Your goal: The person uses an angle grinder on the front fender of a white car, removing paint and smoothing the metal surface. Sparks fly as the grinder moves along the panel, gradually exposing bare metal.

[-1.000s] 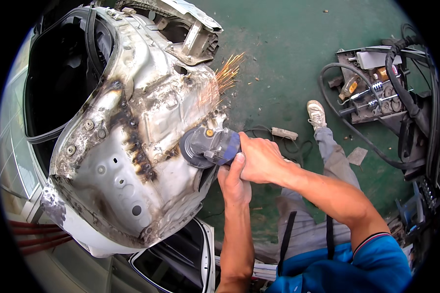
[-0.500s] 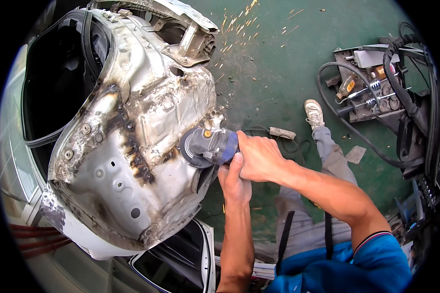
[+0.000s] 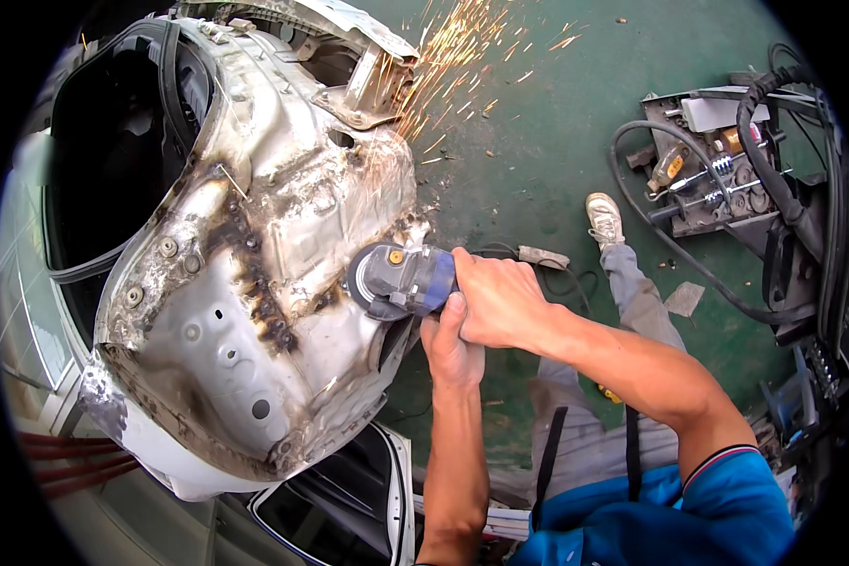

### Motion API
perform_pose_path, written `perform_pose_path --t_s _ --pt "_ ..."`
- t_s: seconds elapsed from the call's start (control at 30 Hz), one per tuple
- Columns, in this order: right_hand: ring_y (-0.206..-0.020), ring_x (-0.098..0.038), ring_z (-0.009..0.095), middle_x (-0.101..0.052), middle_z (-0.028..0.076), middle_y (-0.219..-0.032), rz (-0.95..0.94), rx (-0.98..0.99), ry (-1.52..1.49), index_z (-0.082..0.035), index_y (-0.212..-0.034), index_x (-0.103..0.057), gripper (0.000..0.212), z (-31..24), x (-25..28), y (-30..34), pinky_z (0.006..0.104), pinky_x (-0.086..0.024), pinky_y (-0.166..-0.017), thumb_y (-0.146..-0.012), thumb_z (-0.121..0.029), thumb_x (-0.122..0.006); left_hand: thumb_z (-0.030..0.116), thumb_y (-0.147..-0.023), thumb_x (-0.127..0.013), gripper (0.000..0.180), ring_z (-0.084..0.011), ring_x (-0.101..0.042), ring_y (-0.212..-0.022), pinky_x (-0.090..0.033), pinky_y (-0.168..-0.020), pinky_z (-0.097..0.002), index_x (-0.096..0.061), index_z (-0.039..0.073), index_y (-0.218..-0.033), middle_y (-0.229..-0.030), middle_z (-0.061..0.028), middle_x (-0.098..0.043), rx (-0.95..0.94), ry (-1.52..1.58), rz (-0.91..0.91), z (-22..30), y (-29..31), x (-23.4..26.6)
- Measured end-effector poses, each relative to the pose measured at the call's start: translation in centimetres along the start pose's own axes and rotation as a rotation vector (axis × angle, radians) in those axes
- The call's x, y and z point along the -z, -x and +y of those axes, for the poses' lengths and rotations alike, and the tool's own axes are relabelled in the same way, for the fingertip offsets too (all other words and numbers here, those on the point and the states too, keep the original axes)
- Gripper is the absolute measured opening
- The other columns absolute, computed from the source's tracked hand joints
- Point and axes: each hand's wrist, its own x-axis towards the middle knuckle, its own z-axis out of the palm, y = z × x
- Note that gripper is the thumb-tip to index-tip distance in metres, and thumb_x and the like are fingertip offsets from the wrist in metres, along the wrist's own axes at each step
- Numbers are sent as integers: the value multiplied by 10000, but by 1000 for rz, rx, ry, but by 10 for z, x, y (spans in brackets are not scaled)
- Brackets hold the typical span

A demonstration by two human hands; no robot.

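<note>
Two bare hands close on one angle grinder [image 3: 401,280], which sits at the middle of the view against the right edge of a stripped, scorched car body section [image 3: 255,283]. The right hand [image 3: 500,300] wraps fully round the blue-grey body of the tool from above, fingers curled shut over it, so most of the housing behind the head is hidden. The left hand [image 3: 451,344] comes up from below with its grip closed too, thumb raised along the tool; whatever side handle it clasps is covered by the fingers and cannot be made out. The grinding disc is hard to see where it meets the metal, masked by the guard. Sparks [image 3: 462,57] fan upward and to the right past the top of the panel, over the green floor [image 3: 538,160].

A black cable [image 3: 528,257] trails on the floor just behind the right hand. The person's grey trouser leg and a pale shoe [image 3: 605,219] stretch toward the upper right. Farther right stands a welding machine [image 3: 717,170] with thick black hoses, partly cut off by the dark rim of the picture. A car window frame [image 3: 349,500] is cropped at the lower edge.
</note>
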Motion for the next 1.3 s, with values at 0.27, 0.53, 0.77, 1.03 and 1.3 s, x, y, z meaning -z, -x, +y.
perform_pose_path --t_s 0.27,0.53,0.77,1.03,1.3 --pt "-781 -712 470 -700 283 -878 11 24 26 90 -1000 -556 373 -6 0 1 557 -556 -668 -700 -105 -661 377 -954 -718 720 -254 -548 -1335 -414 -1150 -413 -463 -65 -1462 -1444 -142 -558 -28 14 -29 -2 -1 3" --pt "-775 -714 461 -703 273 -868 43 42 49 75 -984 -558 356 -6 5 -1 561 -553 -665 -703 -116 -666 409 -948 -724 743 -255 -523 -1363 -399 -1167 -414 -467 -65 -1459 -1467 -136 -538 -7 42 -49 -2 -5 -1" --pt "-814 -720 464 -712 279 -854 3 -15 67 69 -990 -567 346 -10 11 -3 567 -553 -710 -720 -122 -667 275 -945 -729 602 -230 -561 -1310 -410 -1151 -408 -521 -40 -1414 -1403 -122 -589 65 177 -33 -2 -7 -2" --pt "-840 -677 521 -692 306 -867 -44 -68 -49 72 -1050 -535 424 2 -3 8 596 -528 -723 -735 -184 -656 284 -973 -709 559 -222 -575 -1289 -418 -1135 -398 -539 -45 -1393 -1378 -108 -611 32 26 53 0 9 -7" --pt "-857 -662 539 -683 319 -875 -72 -23 -218 61 -1074 -516 435 -16 -8 11 595 -523 -744 -773 -225 -643 198 -944 -739 549 -213 -579 -1273 -423 -1123 -385 -535 -54 -1388 -1373 -114 -608 -22 -98 133 31 24 -10"
